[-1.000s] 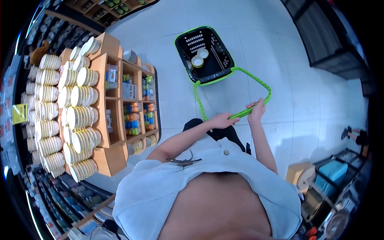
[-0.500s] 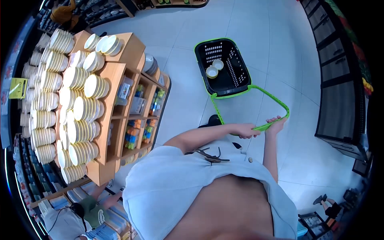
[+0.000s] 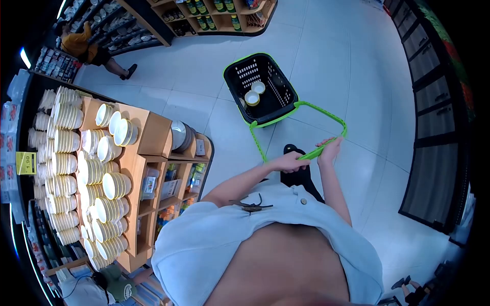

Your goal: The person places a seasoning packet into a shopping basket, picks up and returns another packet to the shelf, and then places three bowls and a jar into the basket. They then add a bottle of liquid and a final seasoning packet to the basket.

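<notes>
A black shopping basket (image 3: 261, 120) with a green rim is on the floor ahead of me, its long green handle (image 3: 319, 108) swung out toward my body. My left hand (image 3: 292, 162) is closed around the near bar of that handle. Farther right along the same bar, my right hand (image 3: 329, 149) also grips it. Inside the basket, a white bowl (image 3: 252, 98) with a yellowish outside rests beside a second white bowl (image 3: 259, 87). Both bowls lie toward the basket's left side.
On my left, a wooden display stand (image 3: 145, 135) carries many stacked bowls (image 3: 116, 186). A dark cabinet (image 3: 431, 153) lines the right. A person in a yellow top (image 3: 76, 45) is by the far-left shelves. Another person (image 3: 87, 290) is at lower left. Tiled floor (image 3: 321, 56) stretches ahead.
The basket, its handle and both hands now appear farther left. The display stand has moved down in view, and more of the far shelves and the person in yellow shows. Both hands keep their grip.
</notes>
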`<action>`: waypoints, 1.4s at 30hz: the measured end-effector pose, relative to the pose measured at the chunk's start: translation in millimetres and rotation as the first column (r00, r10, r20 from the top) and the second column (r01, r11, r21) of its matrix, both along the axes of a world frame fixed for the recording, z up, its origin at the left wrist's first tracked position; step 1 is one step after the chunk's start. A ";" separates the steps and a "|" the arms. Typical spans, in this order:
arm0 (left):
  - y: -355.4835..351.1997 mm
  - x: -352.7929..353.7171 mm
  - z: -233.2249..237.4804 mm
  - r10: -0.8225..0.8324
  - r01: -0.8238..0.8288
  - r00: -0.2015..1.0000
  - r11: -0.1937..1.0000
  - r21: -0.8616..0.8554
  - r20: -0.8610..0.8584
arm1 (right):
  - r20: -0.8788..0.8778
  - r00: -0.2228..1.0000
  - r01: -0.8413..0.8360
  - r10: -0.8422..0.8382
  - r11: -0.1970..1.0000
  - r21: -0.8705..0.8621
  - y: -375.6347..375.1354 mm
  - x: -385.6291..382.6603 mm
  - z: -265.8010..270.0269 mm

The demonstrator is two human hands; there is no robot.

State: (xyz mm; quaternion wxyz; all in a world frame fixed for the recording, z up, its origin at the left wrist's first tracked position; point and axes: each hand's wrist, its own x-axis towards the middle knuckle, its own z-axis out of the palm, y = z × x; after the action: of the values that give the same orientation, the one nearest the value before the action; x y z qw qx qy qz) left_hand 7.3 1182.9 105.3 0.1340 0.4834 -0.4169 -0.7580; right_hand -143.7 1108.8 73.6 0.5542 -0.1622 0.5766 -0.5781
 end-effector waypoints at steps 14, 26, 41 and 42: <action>-280.7 113.5 10.2 0.455 -0.157 0.829 0.747 -0.645 0.325 | 0.165 0.893 -0.424 0.418 0.906 0.001 -276.6 143.3 15.7; -385.2 249.4 20.5 0.359 -0.232 0.933 0.631 -0.740 0.013 | -0.211 0.852 -0.480 0.479 0.876 0.052 -464.0 229.7 30.8; -541.9 297.7 70.8 0.336 -0.262 0.942 0.758 -0.597 0.013 | -0.376 0.804 -0.527 0.461 0.845 -0.092 -629.2 286.4 56.9; -524.6 253.6 82.3 0.312 -0.259 0.950 0.749 -0.610 -0.021 | -0.416 0.813 -0.489 0.408 0.865 -0.108 -612.8 232.0 64.4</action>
State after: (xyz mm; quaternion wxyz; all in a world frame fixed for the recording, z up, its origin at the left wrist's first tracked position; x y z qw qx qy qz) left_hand 260.9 658.3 187.6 0.3786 0.5038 -0.5634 -0.5343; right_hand 88.3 496.0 138.0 0.5328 -0.4604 0.5532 -0.4450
